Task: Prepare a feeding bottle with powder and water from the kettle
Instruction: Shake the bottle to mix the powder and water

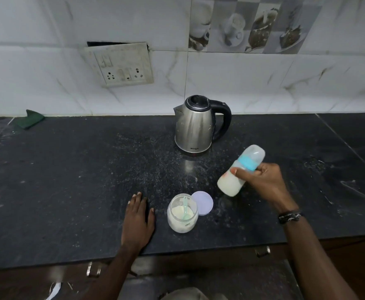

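My right hand [263, 180] grips a feeding bottle [231, 182] above the dark counter, tilted with its capped top up and to the right. The bottle has a blue collar, a clear cap and milky white liquid in its lower part. My left hand [138, 219] lies flat on the counter, fingers together, holding nothing. Just right of it stands an open glass jar [182, 215] of pale powder with a light green scoop inside. The jar's lilac lid [203, 202] lies flat beside it. A steel kettle [195, 124] with a black handle stands behind, lid closed.
The black stone counter [79, 180] is dusted with spilled powder around the kettle and jar. A green scrub pad [29, 119] lies at the back left by the tiled wall. A switch and socket plate [121, 66] hangs on the wall. Drawer handles [262, 251] sit below the counter edge.
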`<state>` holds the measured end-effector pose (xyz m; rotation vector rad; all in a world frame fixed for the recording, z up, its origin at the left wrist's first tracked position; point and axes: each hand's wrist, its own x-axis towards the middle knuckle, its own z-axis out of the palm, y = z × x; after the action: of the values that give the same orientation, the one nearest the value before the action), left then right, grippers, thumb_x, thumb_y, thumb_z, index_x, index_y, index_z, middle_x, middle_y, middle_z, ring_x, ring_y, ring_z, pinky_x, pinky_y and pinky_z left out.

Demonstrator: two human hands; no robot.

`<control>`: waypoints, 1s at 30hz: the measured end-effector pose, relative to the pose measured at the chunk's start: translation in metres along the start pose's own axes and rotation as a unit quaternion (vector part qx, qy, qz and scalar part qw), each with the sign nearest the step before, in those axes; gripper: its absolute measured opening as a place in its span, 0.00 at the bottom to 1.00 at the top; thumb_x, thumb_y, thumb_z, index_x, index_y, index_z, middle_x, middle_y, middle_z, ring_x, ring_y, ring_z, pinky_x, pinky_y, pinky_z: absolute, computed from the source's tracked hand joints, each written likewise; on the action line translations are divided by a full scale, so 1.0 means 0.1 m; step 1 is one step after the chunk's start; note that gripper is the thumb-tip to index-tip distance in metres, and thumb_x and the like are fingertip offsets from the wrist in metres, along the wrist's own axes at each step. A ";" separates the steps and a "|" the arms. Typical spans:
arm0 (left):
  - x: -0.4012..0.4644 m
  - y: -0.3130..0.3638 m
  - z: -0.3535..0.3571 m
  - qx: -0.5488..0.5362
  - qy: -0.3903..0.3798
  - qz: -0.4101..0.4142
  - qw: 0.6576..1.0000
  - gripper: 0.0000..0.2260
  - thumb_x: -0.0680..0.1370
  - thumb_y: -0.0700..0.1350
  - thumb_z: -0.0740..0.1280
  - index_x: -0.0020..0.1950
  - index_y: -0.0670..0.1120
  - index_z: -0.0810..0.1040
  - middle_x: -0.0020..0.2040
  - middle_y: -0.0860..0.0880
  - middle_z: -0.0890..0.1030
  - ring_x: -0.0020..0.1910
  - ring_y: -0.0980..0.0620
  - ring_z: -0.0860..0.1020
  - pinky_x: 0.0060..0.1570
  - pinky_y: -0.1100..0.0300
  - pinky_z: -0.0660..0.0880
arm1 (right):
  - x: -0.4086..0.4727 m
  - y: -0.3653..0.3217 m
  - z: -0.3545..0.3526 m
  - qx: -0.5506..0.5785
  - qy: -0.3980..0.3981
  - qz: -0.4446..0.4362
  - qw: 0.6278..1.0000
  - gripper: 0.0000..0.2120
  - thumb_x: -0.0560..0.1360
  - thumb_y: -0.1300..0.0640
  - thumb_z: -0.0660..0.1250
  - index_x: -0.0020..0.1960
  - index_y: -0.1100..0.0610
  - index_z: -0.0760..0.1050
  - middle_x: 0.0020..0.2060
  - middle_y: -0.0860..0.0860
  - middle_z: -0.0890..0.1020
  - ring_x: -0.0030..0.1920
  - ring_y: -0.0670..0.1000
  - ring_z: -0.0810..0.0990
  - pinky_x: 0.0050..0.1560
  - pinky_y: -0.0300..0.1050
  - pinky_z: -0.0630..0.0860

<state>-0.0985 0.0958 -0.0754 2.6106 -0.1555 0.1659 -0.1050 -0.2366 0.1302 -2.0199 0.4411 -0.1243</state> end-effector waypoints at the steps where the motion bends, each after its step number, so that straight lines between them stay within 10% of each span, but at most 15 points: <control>1: 0.00 0.00 0.00 0.002 -0.002 -0.002 1.000 0.27 0.80 0.54 0.54 0.67 0.37 0.75 0.74 0.38 0.70 0.74 0.41 0.66 0.75 0.47 0.60 | 0.02 -0.01 0.00 -0.033 0.026 0.003 0.999 0.14 0.62 0.49 0.81 0.42 0.53 0.83 0.39 0.49 0.86 0.37 0.43 0.84 0.38 0.42 0.81; 19: -0.01 -0.01 0.00 0.001 0.003 0.000 1.000 0.27 0.80 0.55 0.53 0.68 0.37 0.75 0.74 0.38 0.69 0.74 0.41 0.66 0.75 0.47 0.60 | -0.08 0.08 0.06 -0.176 -0.076 -0.004 0.981 0.21 0.56 0.41 0.81 0.43 0.49 0.81 0.39 0.44 0.84 0.41 0.44 0.84 0.44 0.46 0.81; 30: -0.01 0.02 0.00 0.003 -0.003 -0.006 1.000 0.27 0.80 0.55 0.53 0.68 0.37 0.75 0.74 0.38 0.69 0.74 0.41 0.66 0.75 0.46 0.60 | -0.02 0.11 0.04 -0.250 -0.006 -0.004 0.968 0.25 0.57 0.38 0.80 0.46 0.52 0.79 0.39 0.46 0.81 0.40 0.48 0.80 0.39 0.44 0.74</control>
<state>-0.0999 0.0944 -0.0749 2.6187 -0.1401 0.1550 -0.1085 -0.2367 0.1192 -2.5161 0.4916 -0.0033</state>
